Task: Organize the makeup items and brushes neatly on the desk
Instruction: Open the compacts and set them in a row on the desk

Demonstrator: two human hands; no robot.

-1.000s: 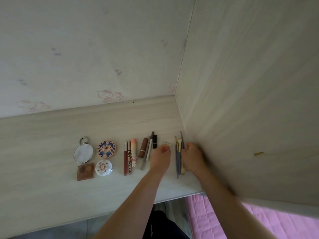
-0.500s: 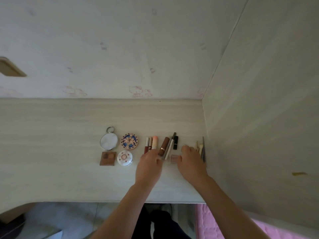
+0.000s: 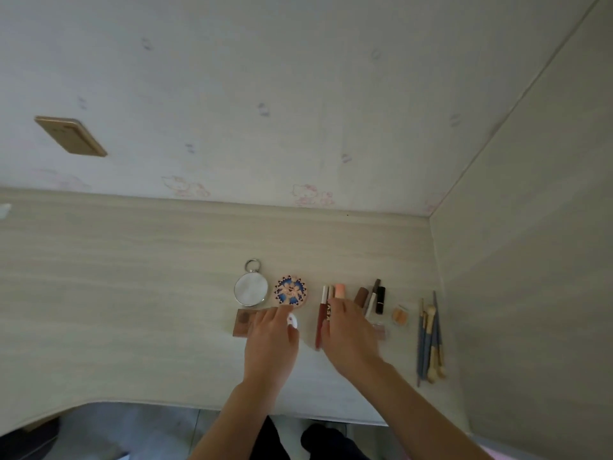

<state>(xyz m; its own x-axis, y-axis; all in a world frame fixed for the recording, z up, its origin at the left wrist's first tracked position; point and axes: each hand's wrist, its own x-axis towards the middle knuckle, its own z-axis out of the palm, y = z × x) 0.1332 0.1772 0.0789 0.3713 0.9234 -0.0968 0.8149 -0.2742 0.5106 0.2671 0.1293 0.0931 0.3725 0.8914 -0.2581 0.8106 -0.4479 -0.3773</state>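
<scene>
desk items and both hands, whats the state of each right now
round silver mirror: flat, uncovered
blue patterned round compact: closed, beside the mirror
brown square compact: closed, partly under the left hand
white round compact: mostly hidden by left fingers
dark red lip gloss tube: capped, lying flat
right hand: over the tubes, grip unclear
blue-handled brushes: bunched, lying by the side panel
</scene>
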